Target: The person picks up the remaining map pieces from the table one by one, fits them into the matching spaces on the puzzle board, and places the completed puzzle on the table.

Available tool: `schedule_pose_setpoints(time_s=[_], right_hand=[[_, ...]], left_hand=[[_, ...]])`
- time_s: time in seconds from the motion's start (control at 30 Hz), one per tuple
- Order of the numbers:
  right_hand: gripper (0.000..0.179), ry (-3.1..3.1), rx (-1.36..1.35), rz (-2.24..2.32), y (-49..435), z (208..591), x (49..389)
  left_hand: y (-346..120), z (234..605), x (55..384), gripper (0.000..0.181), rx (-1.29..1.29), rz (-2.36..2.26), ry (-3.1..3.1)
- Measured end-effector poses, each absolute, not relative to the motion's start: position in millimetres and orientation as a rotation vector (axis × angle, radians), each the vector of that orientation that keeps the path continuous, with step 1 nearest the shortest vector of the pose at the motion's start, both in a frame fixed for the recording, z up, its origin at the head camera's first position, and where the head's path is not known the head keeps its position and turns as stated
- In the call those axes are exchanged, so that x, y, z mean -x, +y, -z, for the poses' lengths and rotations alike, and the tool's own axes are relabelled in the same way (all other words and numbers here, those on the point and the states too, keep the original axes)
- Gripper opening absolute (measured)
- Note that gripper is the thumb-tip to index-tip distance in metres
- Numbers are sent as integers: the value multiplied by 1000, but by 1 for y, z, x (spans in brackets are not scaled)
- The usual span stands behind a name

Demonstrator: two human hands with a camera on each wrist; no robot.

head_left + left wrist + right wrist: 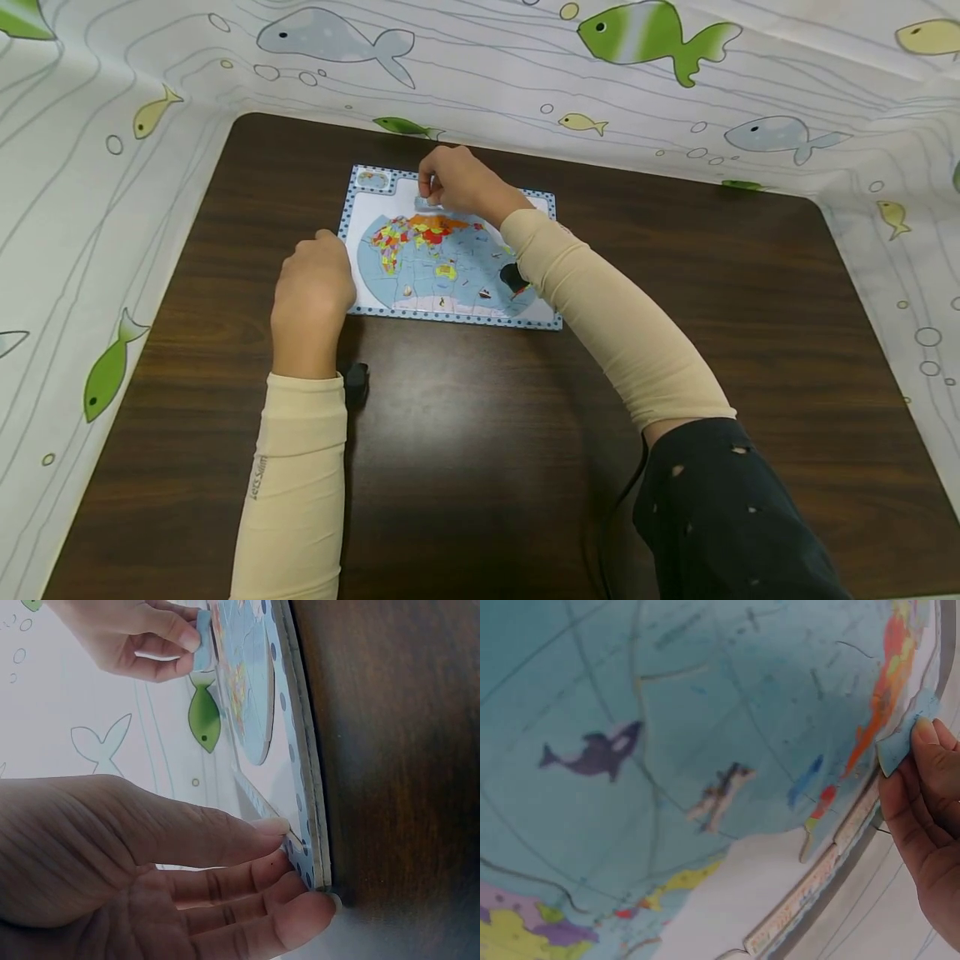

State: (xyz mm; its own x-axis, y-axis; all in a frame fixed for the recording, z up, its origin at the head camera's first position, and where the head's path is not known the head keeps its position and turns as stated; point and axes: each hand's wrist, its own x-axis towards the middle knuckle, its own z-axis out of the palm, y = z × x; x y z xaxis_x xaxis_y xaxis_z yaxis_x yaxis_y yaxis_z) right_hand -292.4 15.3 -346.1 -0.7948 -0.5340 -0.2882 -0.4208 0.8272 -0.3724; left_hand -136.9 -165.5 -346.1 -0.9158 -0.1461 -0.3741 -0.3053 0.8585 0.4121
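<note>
Table: one dark wood table under everything, with a fish-printed cloth behind it and along both sides.
In the way: the right forearm, in a pale sleeve, crosses the upper right of the puzzle board; a black device at that wrist hides part of the map.
Count: two hands, two black wrist devices, one board, one piece in the fingers, one dark cable by the right arm.
Board as tray: dotted border around a white bed, joined map pieces inside, too fine to count.
Left hand: clamped on the board's left edge, thumb above, fingers beneath.
Right hand: pinches a light-blue puzzle piece at the board's upper side; contact beneath it cannot be told.
</note>
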Motion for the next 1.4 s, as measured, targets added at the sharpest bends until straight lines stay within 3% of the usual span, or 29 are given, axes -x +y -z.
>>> schedule_pose_setpoints(time_s=[1.23,1.4], right_hand=[[13,2736,769,334,14,351,281],[13,2740,793,299,13,351,282]], left_hand=[[-165,346,137,54,367,-693,2676],[-166,345,137,61,366,-674,2664]])
